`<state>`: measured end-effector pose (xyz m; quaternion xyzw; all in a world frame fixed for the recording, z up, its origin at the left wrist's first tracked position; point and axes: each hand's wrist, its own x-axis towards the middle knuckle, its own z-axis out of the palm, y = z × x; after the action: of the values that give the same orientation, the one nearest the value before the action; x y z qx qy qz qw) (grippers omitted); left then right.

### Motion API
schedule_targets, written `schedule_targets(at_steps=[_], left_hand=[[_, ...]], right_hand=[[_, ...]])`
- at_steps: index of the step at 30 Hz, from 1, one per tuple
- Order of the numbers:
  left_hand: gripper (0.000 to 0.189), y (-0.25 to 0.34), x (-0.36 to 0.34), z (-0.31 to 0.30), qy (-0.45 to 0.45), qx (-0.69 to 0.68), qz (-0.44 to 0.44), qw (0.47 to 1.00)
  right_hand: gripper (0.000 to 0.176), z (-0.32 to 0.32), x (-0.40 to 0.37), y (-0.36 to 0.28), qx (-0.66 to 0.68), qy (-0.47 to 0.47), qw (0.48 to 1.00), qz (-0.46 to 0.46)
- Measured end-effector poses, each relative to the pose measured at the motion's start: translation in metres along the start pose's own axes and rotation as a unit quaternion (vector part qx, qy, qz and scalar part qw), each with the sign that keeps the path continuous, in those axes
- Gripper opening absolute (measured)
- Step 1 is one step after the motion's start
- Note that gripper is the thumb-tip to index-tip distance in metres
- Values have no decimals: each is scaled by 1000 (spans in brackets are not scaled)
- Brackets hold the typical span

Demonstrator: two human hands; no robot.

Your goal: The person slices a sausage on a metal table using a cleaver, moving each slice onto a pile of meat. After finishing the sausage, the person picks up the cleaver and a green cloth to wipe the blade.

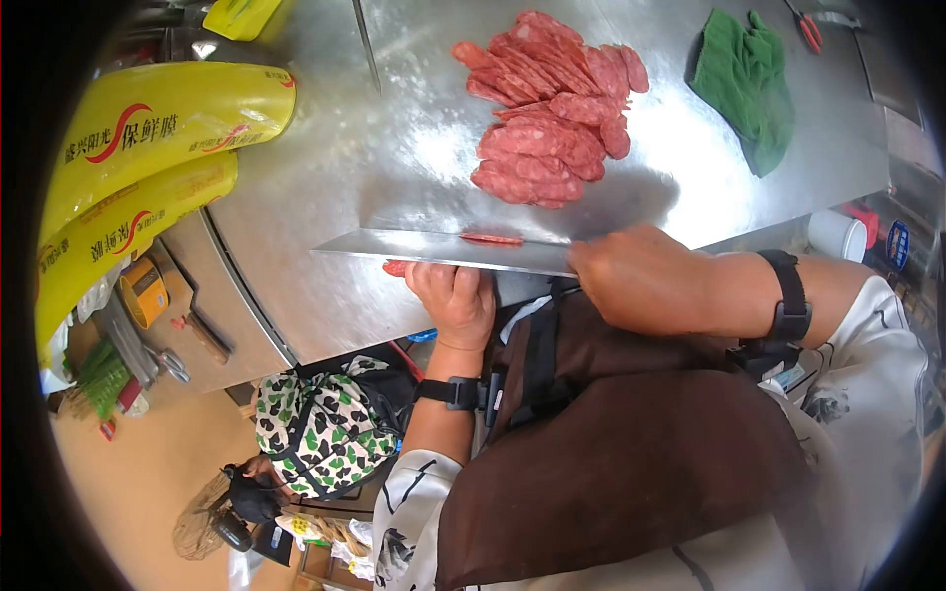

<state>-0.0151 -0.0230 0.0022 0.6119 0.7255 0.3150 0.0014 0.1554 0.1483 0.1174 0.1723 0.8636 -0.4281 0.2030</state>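
My right hand (pixel 641 281) is wrapped round the handle end of a broad-bladed kitchen knife (pixel 414 245), whose handle is hidden in the fist. The blade reaches left above the steel worktop (pixel 325 177). A thin red slice of sausage (pixel 492 238) lies against the blade's upper face. My left hand (pixel 453 298) has its fingers curled close to the blade's near edge, on a piece of red sausage (pixel 395 267); most of that piece is hidden by the hand and knife. Beyond the blade lies a heap of sliced sausage (pixel 552 118), in overlapping rows.
A crumpled green cloth (pixel 746 89) lies at the right, near red-handled scissors (pixel 810 33). Yellow cling film packages (pixel 168 128) are at the left. Below them are a wooden-handled knife (pixel 205 337) and scissors (pixel 173 364). A patterned bag (pixel 325 424) sits below the worktop edge.
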Motion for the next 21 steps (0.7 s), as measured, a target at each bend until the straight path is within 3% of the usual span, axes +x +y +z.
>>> schedule_targets(at_steps=[6,9,15,18,21], left_hand=[[42,0,2,0,-3,0,10,1000],[41,2,2,-3,-10,-7,-6,1000],[38,3,5,-2,10,-8,-4,1000],[34,8,9,-3,19,-13,-9,1000],[32,12,15,-11,14,23,0,1000]], right_hand=[[10,5,-16,5,2,-1,1000,13],[10,1,-20,0,-2,-5,997,74],[13,7,13,0,-15,60,998,-27],[12,5,-1,10,-30,20,999,-9],[9,7,-25,22,-26,79,996,20]])
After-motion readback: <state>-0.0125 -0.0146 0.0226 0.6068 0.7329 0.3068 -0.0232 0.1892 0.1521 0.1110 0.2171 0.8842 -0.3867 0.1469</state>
